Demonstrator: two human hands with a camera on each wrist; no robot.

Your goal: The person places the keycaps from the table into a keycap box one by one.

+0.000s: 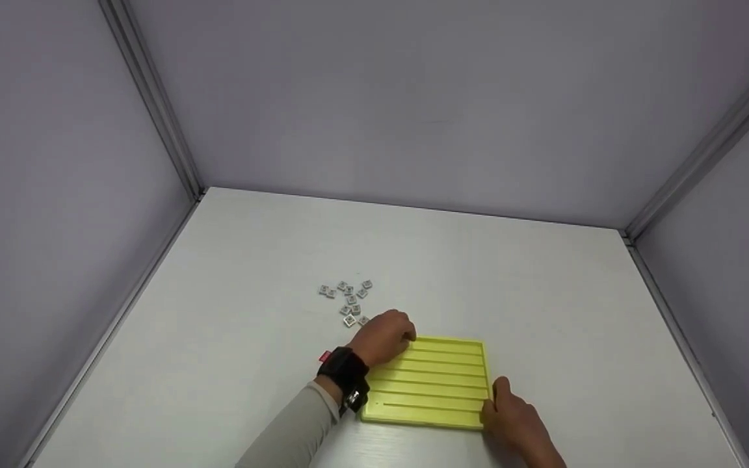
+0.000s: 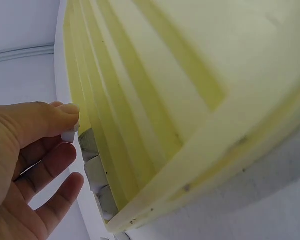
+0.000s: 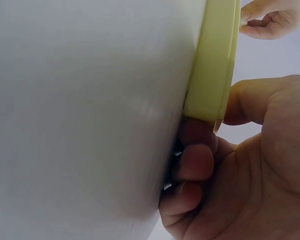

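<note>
A yellow grooved tray (image 1: 433,383) lies flat on the white table near me. My left hand (image 1: 387,336) is at the tray's far left corner; in the left wrist view its thumb and forefinger pinch a small grey tile (image 2: 69,135) at the end of a groove, above other tiles (image 2: 92,165) that sit in that groove of the tray (image 2: 160,90). My right hand (image 1: 508,413) holds the tray's near right corner: in the right wrist view the thumb lies on top and curled fingers (image 3: 195,162) press the edge of the tray (image 3: 212,65).
Several small grey square tiles (image 1: 348,299) lie scattered on the table just beyond my left hand. Grey walls enclose the table at the back, left and right. A black band (image 1: 345,374) is on the left wrist.
</note>
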